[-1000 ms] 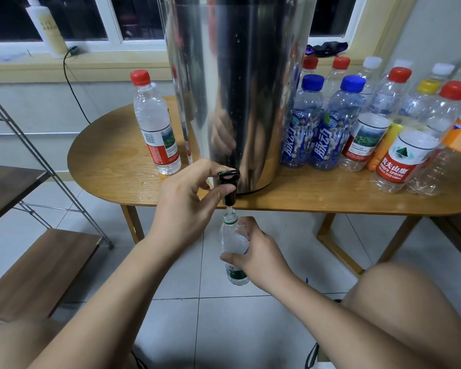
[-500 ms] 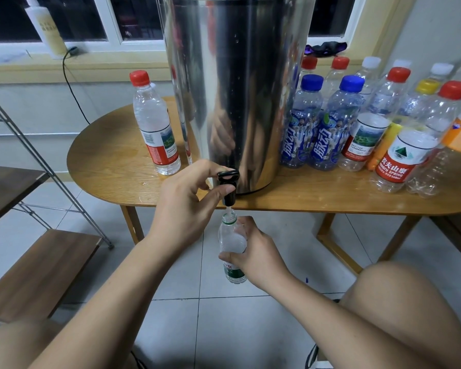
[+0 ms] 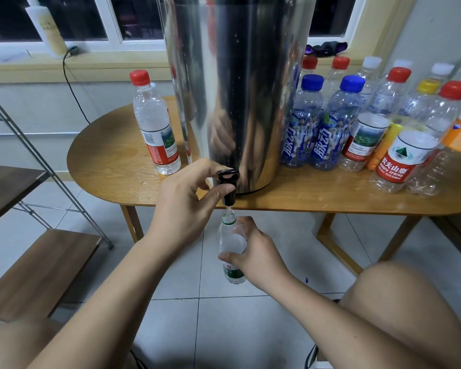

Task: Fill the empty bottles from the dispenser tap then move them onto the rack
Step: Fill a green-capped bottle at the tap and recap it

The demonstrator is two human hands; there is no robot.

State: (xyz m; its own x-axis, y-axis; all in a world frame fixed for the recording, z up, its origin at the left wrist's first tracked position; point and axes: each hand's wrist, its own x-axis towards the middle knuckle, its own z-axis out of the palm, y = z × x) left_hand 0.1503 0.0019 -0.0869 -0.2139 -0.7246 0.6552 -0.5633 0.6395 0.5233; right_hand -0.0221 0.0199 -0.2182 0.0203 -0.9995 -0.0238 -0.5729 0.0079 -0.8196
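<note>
Left hand [image 3: 182, 207] pinching one tap [image 3: 228, 186], right hand [image 3: 256, 254] gripping one bottle [image 3: 230, 239]

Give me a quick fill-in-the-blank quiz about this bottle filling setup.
1. The left hand grips the ____ tap of the dispenser.
2. The right hand holds an open bottle with a ____ label.
3. The lone bottle left of the dispenser has a ____ cap.
Missing words: black; green; red.

Crowded bottles [image 3: 383, 123] right; left tabletop [image 3: 109, 155] open
</note>
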